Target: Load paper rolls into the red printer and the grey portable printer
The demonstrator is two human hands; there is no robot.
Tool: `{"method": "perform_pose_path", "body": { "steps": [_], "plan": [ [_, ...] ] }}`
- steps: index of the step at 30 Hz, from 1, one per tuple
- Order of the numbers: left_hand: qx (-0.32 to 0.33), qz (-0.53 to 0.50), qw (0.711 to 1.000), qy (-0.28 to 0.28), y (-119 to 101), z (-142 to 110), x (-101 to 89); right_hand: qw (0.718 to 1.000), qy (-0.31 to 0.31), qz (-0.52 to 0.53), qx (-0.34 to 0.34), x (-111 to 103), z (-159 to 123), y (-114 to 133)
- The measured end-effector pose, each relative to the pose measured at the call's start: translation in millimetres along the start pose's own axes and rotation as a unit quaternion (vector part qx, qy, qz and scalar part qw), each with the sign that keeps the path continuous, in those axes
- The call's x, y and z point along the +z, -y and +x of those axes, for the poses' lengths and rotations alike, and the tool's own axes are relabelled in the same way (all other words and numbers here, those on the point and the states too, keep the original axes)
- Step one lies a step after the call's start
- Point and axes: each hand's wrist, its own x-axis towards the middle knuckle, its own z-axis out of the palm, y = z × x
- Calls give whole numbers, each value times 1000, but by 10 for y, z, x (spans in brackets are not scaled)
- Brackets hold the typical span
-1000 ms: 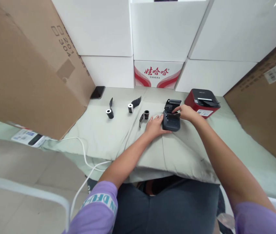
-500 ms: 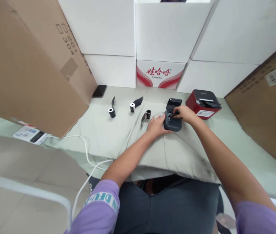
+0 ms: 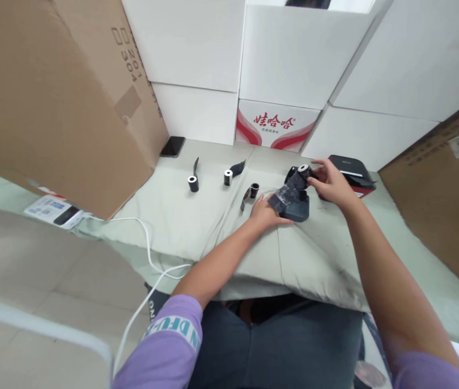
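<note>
A paper roll (image 3: 304,169) with a white core end is pinched in my right hand (image 3: 328,182), just above a small dark label printer (image 3: 298,212). Its dark, wrinkled strip hangs loose down to the left, across the printer and near my left fingers. The printer's lid is up, partly hidden behind the roll. Fingers on the left side and thumb along the front, my left hand (image 3: 266,214) grips the printer on the cloth. Close to that hand lies a small dark roll (image 3: 254,189) with a curled tail.
Farther left stand two more rolls, one (image 3: 228,177) and another (image 3: 193,184), each with a dark tail. A red and black printer (image 3: 348,166) sits behind my right hand. A phone (image 3: 173,146), cardboard box (image 3: 71,97), white boxes (image 3: 284,54) and white cable (image 3: 147,246) surround the area.
My right hand has risen from the printer's open compartment and now holds a roll with its strip trailing. My left hand stays on the printer. The view has shifted slightly.
</note>
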Motion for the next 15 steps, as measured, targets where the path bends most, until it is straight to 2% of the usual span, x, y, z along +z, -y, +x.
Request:
{"method": "perform_pose_path", "body": {
  "steps": [3,7,11,15],
  "plan": [
    [-16,0,1000,20,-8,23,-20,991,19,129,28,120,-7,205],
    [-15,16,999,48,-23,52,-29,974,21,218,49,415,33,489],
    [-21,26,998,47,-41,34,-25,976,-13,213,43,744,182,609],
    [-16,23,999,44,-64,8,-51,982,-51,174,50,1062,335,561]
  ]
}}
